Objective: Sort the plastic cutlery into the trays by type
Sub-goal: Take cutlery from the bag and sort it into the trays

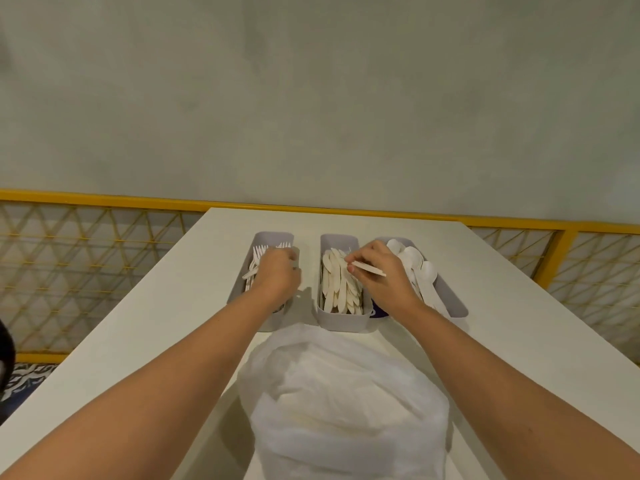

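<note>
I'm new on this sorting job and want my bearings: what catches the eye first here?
Three grey trays stand in a row on the white table: the fork tray left, the knife tray in the middle, the spoon tray right. The right hand pinches a knife above the knife tray, while the left hand is over the fork tray. A big crumpled white plastic bag lies nearest the person.

Bag (346,393) fronts trays (343,322); table (138,341) flanks seem open.

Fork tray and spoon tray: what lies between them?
The knife tray, full of knives, as the head view shows; the right hand pinches one knife above it.
</note>
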